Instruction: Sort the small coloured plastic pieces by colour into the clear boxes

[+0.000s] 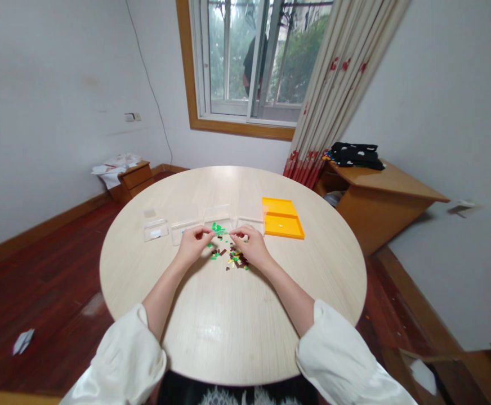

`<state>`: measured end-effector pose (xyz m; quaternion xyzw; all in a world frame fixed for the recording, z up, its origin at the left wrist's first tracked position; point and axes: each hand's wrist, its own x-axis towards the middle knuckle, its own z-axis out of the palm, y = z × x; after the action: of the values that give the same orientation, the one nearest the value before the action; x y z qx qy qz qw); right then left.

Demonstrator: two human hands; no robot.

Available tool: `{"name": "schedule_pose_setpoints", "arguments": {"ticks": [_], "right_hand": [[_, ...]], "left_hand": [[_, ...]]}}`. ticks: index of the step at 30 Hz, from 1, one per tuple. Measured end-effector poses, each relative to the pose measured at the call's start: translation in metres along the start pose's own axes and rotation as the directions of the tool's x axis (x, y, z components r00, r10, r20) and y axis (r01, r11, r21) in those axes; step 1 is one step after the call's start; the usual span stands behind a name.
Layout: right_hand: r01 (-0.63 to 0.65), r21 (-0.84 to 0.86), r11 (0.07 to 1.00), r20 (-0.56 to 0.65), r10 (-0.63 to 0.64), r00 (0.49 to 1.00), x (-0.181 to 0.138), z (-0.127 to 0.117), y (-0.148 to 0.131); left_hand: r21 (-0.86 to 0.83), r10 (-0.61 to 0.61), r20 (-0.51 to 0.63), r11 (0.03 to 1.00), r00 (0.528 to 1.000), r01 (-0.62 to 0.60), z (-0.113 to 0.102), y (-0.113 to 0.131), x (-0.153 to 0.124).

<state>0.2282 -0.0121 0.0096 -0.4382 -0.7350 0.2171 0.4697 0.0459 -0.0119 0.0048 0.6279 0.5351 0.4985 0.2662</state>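
Green, brown and yellow plastic bits (pixel 232 257) are heaped on the table (pixel 228 337) between the left hand (pixel 192 243) and right hand (pixel 250 245). Both are pinched closed, and any piece inside can't be made out. Light, stiff, skittery stuff probably, best nipped by the edges.

Pale wood-grain table (pixel 228 315), matt and smooth. Little plastic bits (pixel 233 260) and clear plastic boxes (pixel 182 228) on it, plus a smooth orange plastic tray (pixel 282 218).
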Motion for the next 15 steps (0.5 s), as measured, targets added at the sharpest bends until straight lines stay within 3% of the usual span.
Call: {"name": "schedule_pose_setpoints", "arguments": {"ticks": [3, 6, 9, 15], "right_hand": [[-0.024, -0.133, 0.991, 0.000, 0.025, 1.000, 0.003, -0.007, 0.007], [-0.066, -0.256, 0.964, 0.033, 0.077, 0.996, 0.006, -0.018, 0.012], [-0.106, -0.316, 0.943, 0.125, 0.152, 0.980, 0.006, -0.029, 0.014], [-0.114, -0.268, 0.957, 0.355, 0.208, 0.911, 0.005, -0.041, 0.014]], "left_hand": [[0.117, -0.019, -0.183, 0.992, 0.983, 0.041, -0.011, -0.001, 0.005], [0.260, 0.005, -0.297, 0.963, 0.955, 0.076, -0.020, -0.004, 0.008], [0.386, 0.034, -0.327, 0.917, 0.945, 0.100, -0.024, -0.010, 0.009], [0.537, 0.014, -0.313, 0.827, 0.950, 0.165, -0.024, -0.014, 0.007]]}}
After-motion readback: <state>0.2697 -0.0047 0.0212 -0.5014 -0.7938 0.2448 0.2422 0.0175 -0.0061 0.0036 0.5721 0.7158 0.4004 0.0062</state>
